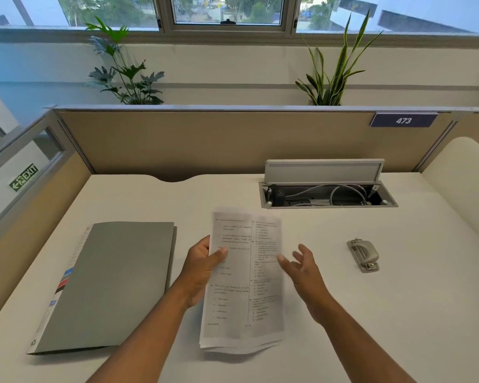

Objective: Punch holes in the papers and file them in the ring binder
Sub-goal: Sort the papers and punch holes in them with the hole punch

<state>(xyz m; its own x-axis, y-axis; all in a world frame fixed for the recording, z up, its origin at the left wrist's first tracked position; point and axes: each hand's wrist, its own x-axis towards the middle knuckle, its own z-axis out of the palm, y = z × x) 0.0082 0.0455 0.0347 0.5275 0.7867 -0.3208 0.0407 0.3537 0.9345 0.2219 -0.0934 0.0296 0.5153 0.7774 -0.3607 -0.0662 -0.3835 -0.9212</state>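
A thin stack of printed papers (244,283) is lifted above the white desk, blurred by motion. My left hand (202,269) grips the stack at its left edge, thumb on top. Just right of the papers, my right hand (302,269) hovers with fingers spread and nothing in it. A closed grey ring binder (108,283) lies flat on the left of the desk, its labelled spine facing left. The small grey metal hole punch (363,254) sits on the desk to the right, beyond my right hand.
An open cable hatch (327,193) with wires is set into the white desk (398,313) at the back right. Beige partition walls (205,142) enclose the back and left sides. Two potted plants stand behind the partition.
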